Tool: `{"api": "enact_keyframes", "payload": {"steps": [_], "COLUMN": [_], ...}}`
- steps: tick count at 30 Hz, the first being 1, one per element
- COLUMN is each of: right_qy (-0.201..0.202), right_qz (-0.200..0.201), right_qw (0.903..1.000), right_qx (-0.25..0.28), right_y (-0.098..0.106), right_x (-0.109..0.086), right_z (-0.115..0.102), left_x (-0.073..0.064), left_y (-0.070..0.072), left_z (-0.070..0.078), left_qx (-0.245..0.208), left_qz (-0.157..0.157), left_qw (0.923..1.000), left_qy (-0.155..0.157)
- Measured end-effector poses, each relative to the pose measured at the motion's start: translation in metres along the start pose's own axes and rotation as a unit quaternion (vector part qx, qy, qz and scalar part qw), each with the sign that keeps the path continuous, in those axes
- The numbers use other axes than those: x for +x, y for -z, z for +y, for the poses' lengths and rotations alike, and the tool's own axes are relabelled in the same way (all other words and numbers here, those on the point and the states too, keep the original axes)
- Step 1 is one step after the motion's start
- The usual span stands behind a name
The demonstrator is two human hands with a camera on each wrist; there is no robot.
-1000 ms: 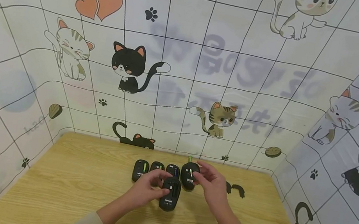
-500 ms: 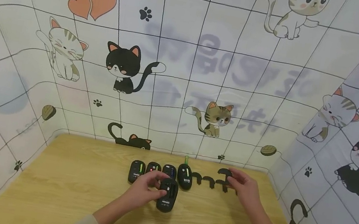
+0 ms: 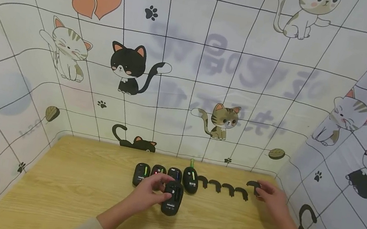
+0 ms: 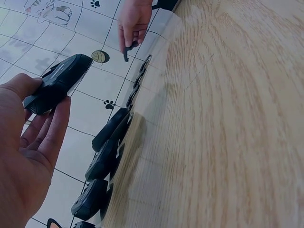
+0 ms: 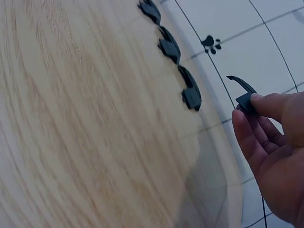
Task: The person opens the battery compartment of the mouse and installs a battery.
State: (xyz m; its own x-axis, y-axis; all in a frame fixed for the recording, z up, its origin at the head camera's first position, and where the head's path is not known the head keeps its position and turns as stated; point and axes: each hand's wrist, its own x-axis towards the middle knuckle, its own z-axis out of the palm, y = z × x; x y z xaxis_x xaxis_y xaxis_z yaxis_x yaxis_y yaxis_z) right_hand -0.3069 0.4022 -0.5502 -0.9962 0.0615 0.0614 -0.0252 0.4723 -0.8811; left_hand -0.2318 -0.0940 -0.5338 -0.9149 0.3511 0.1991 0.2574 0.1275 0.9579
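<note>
My left hand [image 3: 148, 194] grips a black computer mouse [image 3: 173, 198], its underside with an open battery slot facing me. In the left wrist view, the thumb and fingers of that hand hold the mouse [image 4: 61, 83] by its edges, raised above the table. At the far right, my right hand [image 3: 273, 202] pinches a thin, curved black mouse cover [image 3: 254, 184] between thumb and fingers. The right wrist view shows this cover [image 5: 246, 97] with a small block on its inner side. Several similar covers [image 3: 228, 189] lie in a row just left of the right hand.
Several upturned black mice [image 3: 141, 174] stand side by side at the back of the wooden table [image 3: 82, 195], batteries in their slots. The rightmost mouse [image 3: 190, 180] has a green strip sticking out behind. A cat-patterned curtain [image 3: 183, 70] encloses the back and sides.
My right hand has moved right, from beside the rightmost mouse past the row of covers, carrying the cover at its end. The left hand keeps holding its mouse in about the same place.
</note>
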Motion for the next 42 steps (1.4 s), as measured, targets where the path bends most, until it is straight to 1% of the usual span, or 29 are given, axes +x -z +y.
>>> {"api": "enact_keyframes", "payload": {"steps": [8,11,17,23,29,36,39,42], "right_qy": [-0.015,-0.007,0.018,0.029,0.038,0.045,0.036,0.034], "right_qz": [0.009,0.013,0.028,0.021,0.020,0.007,0.017,0.036], "right_qw": [0.9975,0.9949,0.9859,0.9842,0.9789,0.9747,0.9737,0.9764], "right_qx": [-0.068,-0.100,-0.164,-0.174,-0.200,-0.219,-0.224,-0.210], "right_y": [0.008,0.009,0.008,0.005,0.003,0.001,-0.002,-0.008], "right_x": [0.001,0.003,0.004,0.003,0.002,0.003,0.002,0.002], "right_z": [0.013,0.018,0.028,0.033,0.036,0.033,0.029,0.020], "left_x": [0.000,0.000,0.000,0.001,0.000,0.000,0.000,-0.001], "left_y": [0.000,0.000,0.000,0.001,0.001,0.001,0.002,0.002], "left_z": [0.001,0.000,-0.003,-0.004,-0.005,-0.007,-0.007,-0.007], "left_qx": [-0.009,-0.012,-0.006,0.000,-0.008,-0.006,-0.007,-0.012], "left_qz": [-0.009,-0.010,-0.010,-0.009,-0.014,-0.011,-0.010,-0.010], "left_qw": [0.9999,0.9999,0.9999,0.9999,0.9998,0.9999,0.9999,0.9998], "left_qy": [-0.001,0.002,0.006,0.010,0.012,0.008,0.008,0.009]}}
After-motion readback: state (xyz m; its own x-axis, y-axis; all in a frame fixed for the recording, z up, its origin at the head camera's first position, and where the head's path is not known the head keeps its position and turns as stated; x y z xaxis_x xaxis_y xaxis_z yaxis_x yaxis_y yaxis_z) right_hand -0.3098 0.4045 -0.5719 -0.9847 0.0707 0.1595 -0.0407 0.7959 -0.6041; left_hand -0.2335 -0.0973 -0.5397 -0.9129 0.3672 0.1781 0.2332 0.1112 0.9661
